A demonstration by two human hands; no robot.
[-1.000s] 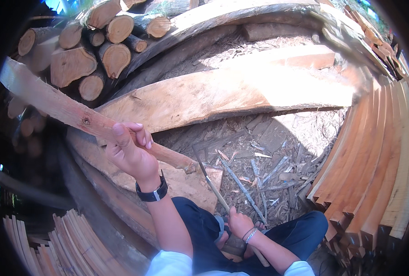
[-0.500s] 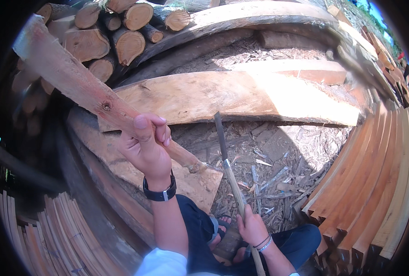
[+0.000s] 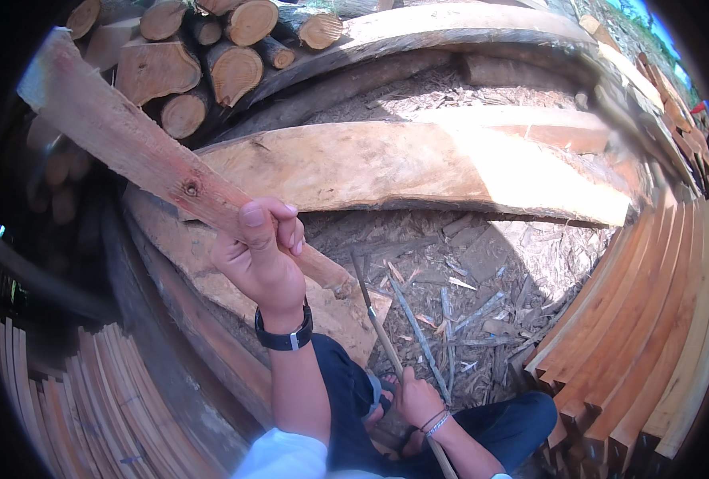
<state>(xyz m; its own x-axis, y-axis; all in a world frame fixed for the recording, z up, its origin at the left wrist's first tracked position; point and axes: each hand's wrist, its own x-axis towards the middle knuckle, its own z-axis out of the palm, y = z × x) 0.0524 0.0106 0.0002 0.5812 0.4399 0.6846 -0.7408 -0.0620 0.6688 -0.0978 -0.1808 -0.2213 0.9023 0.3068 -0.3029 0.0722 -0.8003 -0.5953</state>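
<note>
My left hand [image 3: 260, 254], with a dark watch on the wrist, grips a long rough wooden board [image 3: 123, 132] near its lower end. The board slants up to the far left, with a knot and reddish streaks on its face. My right hand [image 3: 420, 403] is closed round the pale wooden handle of a long-handled blade [image 3: 385, 339]. Its narrow dark metal blade points up, close to the board's lower end; whether they touch I cannot tell. My legs [image 3: 338, 391] in dark trousers are bent below.
A thick slab [image 3: 354, 172] lies across ahead, half in sunlight. Cut logs [image 3: 235, 72] are piled at the far left. Sawn planks [image 3: 618, 311] are stacked on the right, and thin slats [image 3: 103, 399] at the near left. Bark and chips [image 3: 482, 311] litter the ground.
My right hand has moved left, and the blade has dropped and swung left toward the board's lower end. My left hand still holds the board, in nearly the same place.
</note>
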